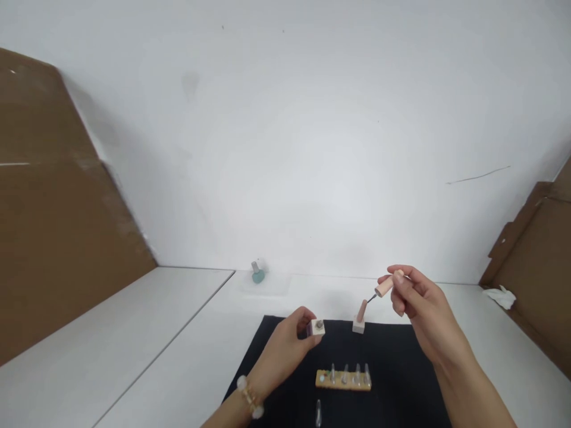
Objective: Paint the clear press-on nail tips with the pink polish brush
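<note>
My left hand (285, 345) pinches a small white block (318, 327) with a grey stud on top and a purple side. My right hand (422, 303) is shut on a wooden-handled tool (384, 286) with a thin dark shaft. The shaft's tip points down towards a wooden peg (361, 310), which leans from a white block (358, 326) at the far edge of the black mat (401, 356). The tip and the peg look slightly apart.
A wooden rack (343, 380) holds several upright clear vials on the mat, and another clear vial (318, 413) lies nearer me. A teal bottle (257, 273) stands at the back of the white table (187, 333). Brown cardboard sheets (53, 190) rise at the left.
</note>
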`<control>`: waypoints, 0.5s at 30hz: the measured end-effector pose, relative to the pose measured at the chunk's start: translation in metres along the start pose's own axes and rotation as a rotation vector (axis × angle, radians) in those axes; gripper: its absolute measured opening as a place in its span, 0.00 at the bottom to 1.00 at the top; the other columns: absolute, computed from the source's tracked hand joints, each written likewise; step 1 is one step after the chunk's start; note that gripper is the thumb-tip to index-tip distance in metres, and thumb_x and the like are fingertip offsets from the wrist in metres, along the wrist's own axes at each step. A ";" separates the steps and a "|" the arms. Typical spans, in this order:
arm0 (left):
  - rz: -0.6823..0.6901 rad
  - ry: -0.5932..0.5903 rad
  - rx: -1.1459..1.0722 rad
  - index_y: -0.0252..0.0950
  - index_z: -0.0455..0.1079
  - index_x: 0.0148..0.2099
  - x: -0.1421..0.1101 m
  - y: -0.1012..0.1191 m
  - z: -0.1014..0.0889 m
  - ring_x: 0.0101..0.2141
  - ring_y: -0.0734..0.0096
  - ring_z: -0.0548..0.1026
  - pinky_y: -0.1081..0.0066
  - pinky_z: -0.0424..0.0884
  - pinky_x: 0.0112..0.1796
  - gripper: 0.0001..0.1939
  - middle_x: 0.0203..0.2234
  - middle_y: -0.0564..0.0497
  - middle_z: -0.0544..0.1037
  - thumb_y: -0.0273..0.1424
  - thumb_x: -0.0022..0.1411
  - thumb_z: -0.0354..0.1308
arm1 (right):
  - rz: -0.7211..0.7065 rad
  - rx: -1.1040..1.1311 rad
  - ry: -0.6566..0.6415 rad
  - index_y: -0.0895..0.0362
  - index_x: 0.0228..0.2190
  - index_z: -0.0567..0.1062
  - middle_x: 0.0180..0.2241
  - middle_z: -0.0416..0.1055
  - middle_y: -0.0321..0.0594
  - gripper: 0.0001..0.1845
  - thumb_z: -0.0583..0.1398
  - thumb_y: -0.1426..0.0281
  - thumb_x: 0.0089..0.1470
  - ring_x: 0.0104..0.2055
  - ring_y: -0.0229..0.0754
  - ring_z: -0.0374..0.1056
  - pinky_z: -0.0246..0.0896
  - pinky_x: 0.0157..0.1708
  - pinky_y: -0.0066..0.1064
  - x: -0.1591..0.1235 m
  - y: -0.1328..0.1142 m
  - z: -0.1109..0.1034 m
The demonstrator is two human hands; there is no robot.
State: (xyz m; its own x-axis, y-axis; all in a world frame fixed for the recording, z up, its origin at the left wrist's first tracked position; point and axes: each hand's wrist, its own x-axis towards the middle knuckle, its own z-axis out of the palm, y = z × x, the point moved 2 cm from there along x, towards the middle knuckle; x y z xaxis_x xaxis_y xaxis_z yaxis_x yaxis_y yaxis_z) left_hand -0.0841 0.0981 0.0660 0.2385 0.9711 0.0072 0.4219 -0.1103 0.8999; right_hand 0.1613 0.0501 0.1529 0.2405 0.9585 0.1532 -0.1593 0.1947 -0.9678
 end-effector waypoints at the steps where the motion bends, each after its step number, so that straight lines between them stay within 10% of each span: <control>1: -0.007 0.026 0.008 0.42 0.69 0.33 -0.001 -0.009 0.002 0.41 0.55 0.81 0.63 0.73 0.44 0.05 0.32 0.51 0.83 0.31 0.51 0.61 | 0.016 0.014 -0.013 0.55 0.40 0.79 0.31 0.79 0.39 0.22 0.70 0.51 0.54 0.24 0.33 0.57 0.59 0.31 0.30 0.000 0.000 0.001; 15: 0.004 0.152 0.056 0.42 0.70 0.48 -0.008 -0.053 0.017 0.56 0.53 0.78 0.59 0.71 0.56 0.18 0.51 0.44 0.84 0.28 0.53 0.61 | -0.022 -0.007 -0.049 0.55 0.38 0.80 0.30 0.76 0.37 0.20 0.70 0.51 0.55 0.24 0.33 0.56 0.56 0.27 0.29 -0.008 -0.010 0.005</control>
State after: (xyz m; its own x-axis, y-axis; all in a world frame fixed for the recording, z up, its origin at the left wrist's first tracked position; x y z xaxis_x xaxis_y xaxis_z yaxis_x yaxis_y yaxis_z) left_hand -0.0937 0.0921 0.0115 0.1066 0.9910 0.0806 0.4701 -0.1217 0.8742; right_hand 0.1562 0.0415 0.1623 0.1963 0.9631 0.1844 -0.1480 0.2150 -0.9653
